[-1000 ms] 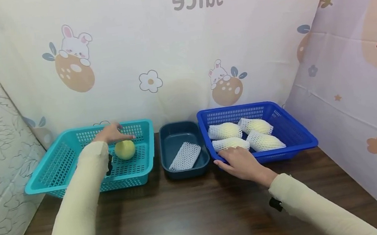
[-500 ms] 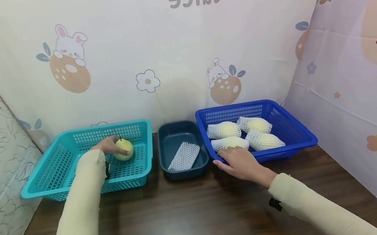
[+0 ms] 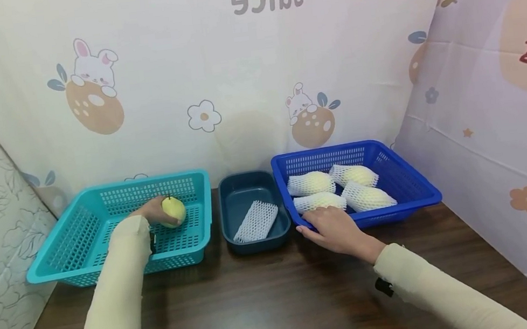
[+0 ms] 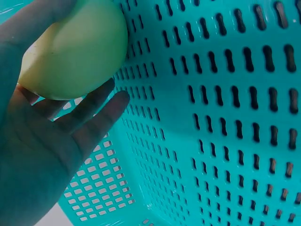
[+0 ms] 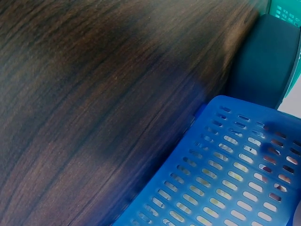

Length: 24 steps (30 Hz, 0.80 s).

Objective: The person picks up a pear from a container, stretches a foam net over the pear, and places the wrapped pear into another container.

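Observation:
A yellow-green pear [image 3: 175, 209] with a dark stem is in the teal basket [image 3: 203, 220], near its right side. My left hand [image 3: 155, 211] grips the pear from the left. In the left wrist view the thumb lies over the pear [image 4: 82, 52] and the fingers reach beneath it. My right hand [image 3: 334, 232] holds the front left rim of the blue basket [image 3: 409, 205], fingers over the edge and thumb outside. Several pears in white foam nets [image 3: 368, 196] lie in that basket, close to the right fingertips. The right wrist view shows the basket's slotted wall [image 5: 221, 174] but not the hand.
Between the two baskets stands a dark blue bin [image 3: 237, 189] with a white foam net [image 3: 256, 221] lying in it. Everything stands on a dark wood table [image 3: 260, 306]. A printed curtain [image 3: 233, 70] hangs right behind the baskets.
The left hand came down from above the pear, took hold of it, and the pear tipped so its stem shows. The right hand stayed on the blue basket's rim. The view shifted slightly.

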Motion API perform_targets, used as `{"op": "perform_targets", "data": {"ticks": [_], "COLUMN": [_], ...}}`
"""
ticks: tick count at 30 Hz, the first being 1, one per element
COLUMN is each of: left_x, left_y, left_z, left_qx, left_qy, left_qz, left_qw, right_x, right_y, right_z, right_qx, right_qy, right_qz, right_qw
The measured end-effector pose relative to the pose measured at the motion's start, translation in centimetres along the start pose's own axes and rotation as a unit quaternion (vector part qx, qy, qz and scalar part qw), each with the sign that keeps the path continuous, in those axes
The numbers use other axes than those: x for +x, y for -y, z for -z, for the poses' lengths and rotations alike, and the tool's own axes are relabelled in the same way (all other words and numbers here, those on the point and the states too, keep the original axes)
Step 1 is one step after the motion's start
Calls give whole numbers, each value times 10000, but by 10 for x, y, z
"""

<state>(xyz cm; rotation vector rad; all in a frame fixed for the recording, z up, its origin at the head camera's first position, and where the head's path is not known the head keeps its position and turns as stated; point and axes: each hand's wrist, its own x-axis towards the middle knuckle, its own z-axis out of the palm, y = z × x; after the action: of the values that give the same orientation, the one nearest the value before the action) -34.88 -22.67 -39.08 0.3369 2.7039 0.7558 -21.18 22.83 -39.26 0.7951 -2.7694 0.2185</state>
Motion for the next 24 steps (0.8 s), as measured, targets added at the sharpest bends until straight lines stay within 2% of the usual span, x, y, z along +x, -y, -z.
{"op": "perform_targets", "data": {"ticks": [7,12,19,24], "left_x": [0,-3,-12,-23], "left_y": [-1,-2,-5,-20], "left_z": [-1,1,15,27], "left_qx": [287,321,194,56], "left_qy": [-164,-238,-480,-748], "left_qz": [24,81,-235,-411], "left_qw": [9995,9992,9984,9963], "right_x": [0,0,0,-1], "right_y": [0,1,2,1], "right_z": [-1,-2,0,3], "right_qx": [-20,11,6,98], "right_qy": [-60,-110,-75,18], "right_qz": [19,60,44,51], "right_qw": [10000,9999,10000,9999]}}
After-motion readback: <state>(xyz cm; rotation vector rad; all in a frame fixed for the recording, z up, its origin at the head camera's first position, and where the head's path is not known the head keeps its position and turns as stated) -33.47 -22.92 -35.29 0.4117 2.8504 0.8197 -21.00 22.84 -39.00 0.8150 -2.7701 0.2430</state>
